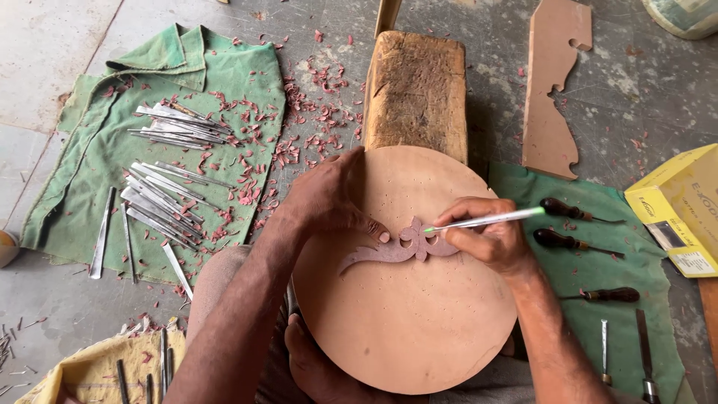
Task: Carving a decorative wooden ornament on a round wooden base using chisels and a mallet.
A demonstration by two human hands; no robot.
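Note:
A round reddish wooden disc (404,322) rests on my lap against a worn wooden block (416,90). On it lies a small carved scroll-shaped wood piece (393,249). My left hand (329,194) presses on the disc, its fingertip touching the top of the scroll piece. My right hand (490,239) holds a white pen with a green tip (486,220), the tip pointing left at the scroll piece's right end.
A green cloth (97,164) at left carries several metal chisels (161,198) and red wood shavings. A second green cloth (636,262) at right holds wooden-handled tools (572,209). A yellow box (677,206) sits far right, a cut wooden board (550,90) above.

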